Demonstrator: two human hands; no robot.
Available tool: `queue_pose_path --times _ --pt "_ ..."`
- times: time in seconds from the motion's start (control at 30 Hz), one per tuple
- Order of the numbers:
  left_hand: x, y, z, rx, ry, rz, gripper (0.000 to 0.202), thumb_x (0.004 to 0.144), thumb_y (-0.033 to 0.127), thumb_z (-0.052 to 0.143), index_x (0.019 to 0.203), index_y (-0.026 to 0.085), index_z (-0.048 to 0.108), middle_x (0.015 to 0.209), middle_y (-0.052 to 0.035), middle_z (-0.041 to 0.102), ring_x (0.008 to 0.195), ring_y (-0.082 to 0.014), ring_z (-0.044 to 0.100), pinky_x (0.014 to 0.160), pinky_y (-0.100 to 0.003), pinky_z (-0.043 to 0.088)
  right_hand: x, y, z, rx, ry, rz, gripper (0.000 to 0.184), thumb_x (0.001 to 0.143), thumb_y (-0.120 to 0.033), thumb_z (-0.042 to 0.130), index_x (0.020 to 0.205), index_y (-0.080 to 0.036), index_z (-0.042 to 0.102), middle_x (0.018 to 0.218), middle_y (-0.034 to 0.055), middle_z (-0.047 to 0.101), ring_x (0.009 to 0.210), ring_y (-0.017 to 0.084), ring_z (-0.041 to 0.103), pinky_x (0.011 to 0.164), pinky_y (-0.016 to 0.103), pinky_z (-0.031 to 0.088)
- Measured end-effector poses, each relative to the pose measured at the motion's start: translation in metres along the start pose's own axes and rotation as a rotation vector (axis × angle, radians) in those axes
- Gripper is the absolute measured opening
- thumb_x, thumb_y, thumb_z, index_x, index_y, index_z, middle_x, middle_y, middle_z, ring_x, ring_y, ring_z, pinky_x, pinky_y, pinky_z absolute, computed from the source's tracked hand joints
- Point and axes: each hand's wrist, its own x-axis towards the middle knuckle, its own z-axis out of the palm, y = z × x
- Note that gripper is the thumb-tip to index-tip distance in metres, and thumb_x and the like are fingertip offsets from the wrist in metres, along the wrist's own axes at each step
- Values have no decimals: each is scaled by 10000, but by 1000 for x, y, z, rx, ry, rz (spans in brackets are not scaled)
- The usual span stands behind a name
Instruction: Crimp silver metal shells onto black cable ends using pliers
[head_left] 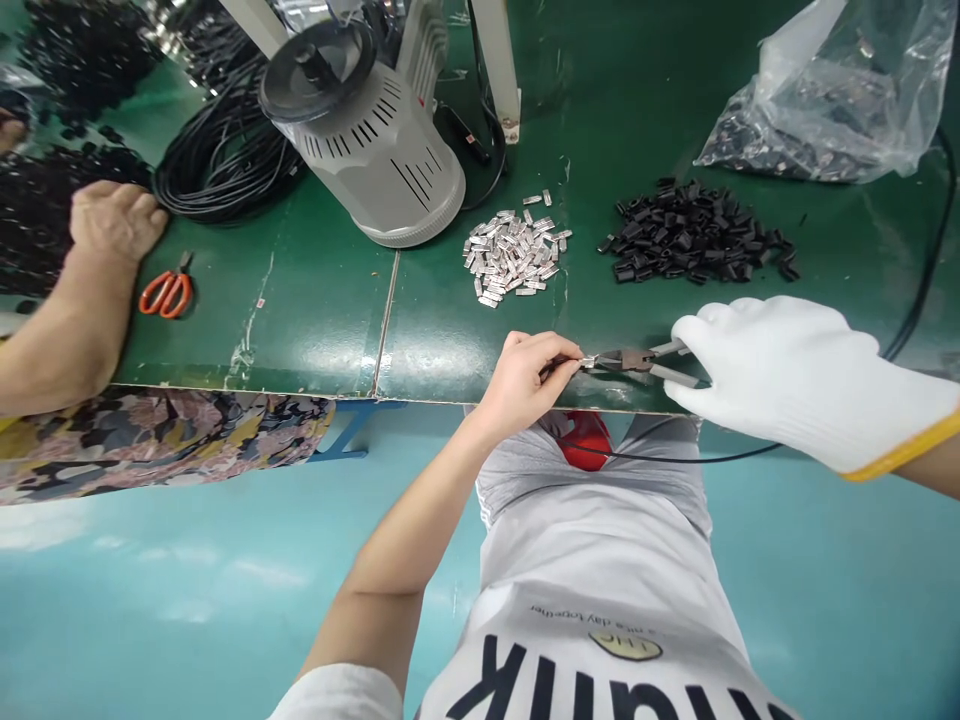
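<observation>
My bare left hand (529,378) is closed in a pinch on the end of a black cable (675,460), which loops down over my lap and off to the right. At its fingertips shows a small silver metal connector (589,361). In a white glove, my right hand (780,370) is wrapped round the grey handles of a pair of pliers (636,360). The jaws point left and meet the connector; how firmly they grip it cannot be made out. Just beyond my hands lie a pile of silver connectors (514,255) and a heap of black plastic sleeves (697,235).
A grey machine (382,150) stands on the green table (315,290). Beside it lie a coil of black cable (217,170) and orange-handled cutters (169,290). A clear bag of parts (825,110) sits at the back right. At left rests a co-worker's hand (116,218).
</observation>
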Motion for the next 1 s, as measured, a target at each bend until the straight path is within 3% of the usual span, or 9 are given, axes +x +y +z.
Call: queue_pose_path --times 0.3,0.5,0.73,0.87,1.0 --pt "-1 -1 -2 -31 7 7 131 1073 300 598 1041 239 709 1046 -16 815 979 -193 731 1025 -385 435 12 -9 -15 41 -128 5 491 930 -645 416 998 -176 546 962 134 596 838 278 556 680 341 151" --pt "1 0 -5 -69 33 0 116 1058 277 613 1018 234 712 1011 -18 812 961 -197 732 1024 -378 455 13 -10 -10 6 -6 -46 506 976 -636 370 974 -158 536 944 143 574 837 275 539 716 345 167" --pt "2 0 -7 -59 -40 11 145 1058 290 593 1010 233 718 1019 -25 816 960 -204 737 1018 -403 433 24 -6 -25 -51 -40 -95 445 881 -603 538 966 -166 549 920 149 567 836 265 518 719 374 182" --pt "2 -1 -9 -70 -64 19 165 1065 303 582 1008 237 721 1018 -25 819 968 -209 739 1037 -414 420 28 -1 -22 -44 1 -157 492 892 -650 495 986 -174 575 902 146 563 805 242 486 727 383 180" --pt "3 -1 -11 -88 -86 30 160 1058 290 589 981 235 719 997 -12 814 942 -199 729 1029 -412 400 29 -1 -13 36 -100 -140 517 910 -674 476 1019 -188 612 892 127 578 757 212 472 741 368 188"
